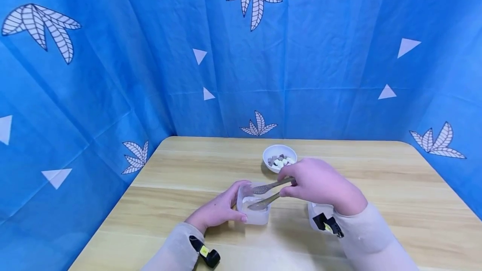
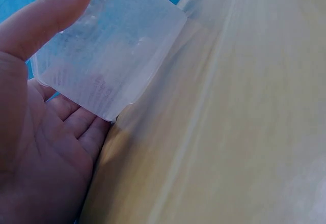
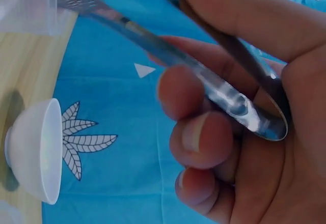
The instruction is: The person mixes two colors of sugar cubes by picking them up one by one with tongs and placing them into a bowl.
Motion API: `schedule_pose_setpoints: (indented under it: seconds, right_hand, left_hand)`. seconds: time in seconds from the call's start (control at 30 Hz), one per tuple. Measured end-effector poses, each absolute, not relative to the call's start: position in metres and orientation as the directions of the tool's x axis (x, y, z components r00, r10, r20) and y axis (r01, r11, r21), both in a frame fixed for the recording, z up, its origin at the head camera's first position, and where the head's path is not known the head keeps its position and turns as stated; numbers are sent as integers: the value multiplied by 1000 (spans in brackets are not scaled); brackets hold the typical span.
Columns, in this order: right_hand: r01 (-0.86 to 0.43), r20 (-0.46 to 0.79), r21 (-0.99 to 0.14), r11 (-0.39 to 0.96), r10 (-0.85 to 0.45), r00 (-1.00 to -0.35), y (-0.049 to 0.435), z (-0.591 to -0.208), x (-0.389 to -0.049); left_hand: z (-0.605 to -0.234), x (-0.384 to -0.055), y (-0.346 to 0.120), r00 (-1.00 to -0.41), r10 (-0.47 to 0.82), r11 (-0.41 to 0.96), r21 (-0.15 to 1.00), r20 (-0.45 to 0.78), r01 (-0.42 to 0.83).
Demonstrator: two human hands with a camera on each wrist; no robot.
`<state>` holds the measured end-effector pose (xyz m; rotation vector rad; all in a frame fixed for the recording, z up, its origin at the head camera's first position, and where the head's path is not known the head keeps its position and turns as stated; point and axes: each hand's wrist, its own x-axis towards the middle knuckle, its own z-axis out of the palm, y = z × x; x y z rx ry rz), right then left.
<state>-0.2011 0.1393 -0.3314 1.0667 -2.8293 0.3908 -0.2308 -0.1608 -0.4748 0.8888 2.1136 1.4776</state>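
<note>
In the head view my left hand (image 1: 222, 207) steadies a clear plastic container (image 1: 258, 219), thumb on the near side and fingers on the far side. The left wrist view shows the translucent container wall (image 2: 117, 46) between thumb and fingers. My right hand (image 1: 320, 184) grips metal tongs (image 1: 265, 188), whose two arms are spread apart. Their perforated ends reach over the container's opening, with nothing seen between them. In the right wrist view, the tongs (image 3: 168, 51) lie between thumb and fingers, their bend against the palm.
Behind the container stands a white bowl (image 1: 279, 148) with several small brown and pale cubes (image 1: 279, 161). A second clear container (image 1: 311, 217) sits partly hidden under my right wrist. Blue patterned cloth (image 1: 324, 53) rises behind the wooden table (image 1: 211, 158).
</note>
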Motion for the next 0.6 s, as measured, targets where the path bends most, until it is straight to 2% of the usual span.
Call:
schedule_pose_setpoints:
  seconds: [0.17,0.37,0.6]
  right_hand:
    - [-671,135,-112,733,-658,-741,120,-332,-205]
    - [-637,58,34,770,-638,-768,94,-326,-204]
    - [-644,-26,199,738,-653,-757,81,-318,-207]
  left_hand:
    - [-474,-230,-162,-715,698,236,930,39,281]
    - [-474,-230,-162,-722,691,254,923,35,289]
    - [-472,-229,-161,-726,687,265,922,25,283]
